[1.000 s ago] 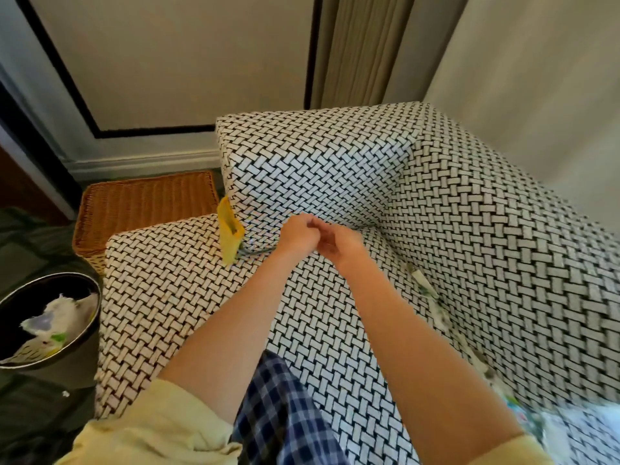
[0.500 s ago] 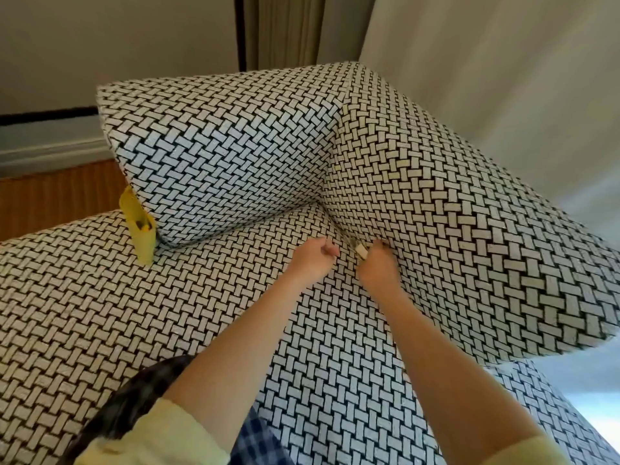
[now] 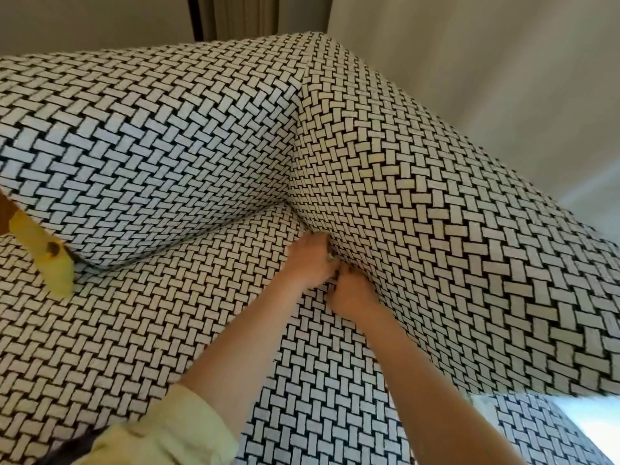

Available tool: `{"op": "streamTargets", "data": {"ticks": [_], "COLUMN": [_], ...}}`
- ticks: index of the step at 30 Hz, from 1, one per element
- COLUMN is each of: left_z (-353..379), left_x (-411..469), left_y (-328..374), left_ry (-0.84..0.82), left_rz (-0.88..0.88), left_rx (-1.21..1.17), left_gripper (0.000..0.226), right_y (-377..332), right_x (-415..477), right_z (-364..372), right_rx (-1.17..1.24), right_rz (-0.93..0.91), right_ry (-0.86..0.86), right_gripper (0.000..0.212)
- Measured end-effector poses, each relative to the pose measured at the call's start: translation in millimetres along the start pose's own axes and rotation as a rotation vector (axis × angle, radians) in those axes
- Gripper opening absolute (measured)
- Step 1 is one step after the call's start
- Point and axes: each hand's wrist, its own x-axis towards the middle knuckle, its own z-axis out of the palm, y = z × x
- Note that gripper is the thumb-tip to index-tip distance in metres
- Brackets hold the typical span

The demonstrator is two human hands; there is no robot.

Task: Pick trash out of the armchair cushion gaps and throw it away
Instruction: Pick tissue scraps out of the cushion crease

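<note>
Both your hands are at the inner corner of the black-and-white basket-weave fabric armchair (image 3: 167,313), where the seat meets the upright cushion (image 3: 436,229) on the right. Left hand (image 3: 310,260): fingers curled against the seam. Right hand (image 3: 352,293): touching it, fingertips dug into the gap & hidden. A small pale scrap of trash (image 3: 330,258) shows betw. the two hands at the seam. It's prob. pinched by the left, but can't tell for either hand if it really has hold.

Handling, my read: the scrap is light, thin & limp, so it'll tear or slip deeper if you tug a corner. Push the soft cushion back w/ the right hand to widen the gap, pinch the scrap low where it's wedged, draw it out slowly.

Other trash: a yellow crinkled plastic wrapper (image 3: 43,260) pokes out of the gap at far left, well apart from your hands. It's light, slippery film, so grip the free part close to the seam.
</note>
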Motion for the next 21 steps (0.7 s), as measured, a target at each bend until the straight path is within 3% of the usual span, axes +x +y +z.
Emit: {"op": "streamTargets", "data": {"ticks": [5, 10, 16, 21], "left_z": [20.4, 17.3, 9.5, 7.2], "left_x": [33.4, 53.3, 60.1, 60.0], "left_y": [1.2, -5.8, -12.5, -11.6], "left_ry": [-0.078, -0.092, -0.054, -0.091], "left_rz": [-0.132, -0.139, -0.144, -0.16], "left_rx": [0.223, 0.273, 0.251, 0.308], "left_gripper": [0.082, 0.103, 0.101, 0.098], "right_y": [8.0, 1.5, -1.2, -6.3], "right_x": [-2.8, -5.6, -4.0, 2.0], "right_z": [4.8, 19.8, 30.2, 39.3], "right_rx": [0.086, 0.178, 0.094, 0.097], "right_rz": [-0.011, 0.029, -0.006, 0.085], "right_ry": [-0.076, 0.064, 0.278, 0.416], "right_gripper": [0.061, 0.077, 0.08, 0.074]}}
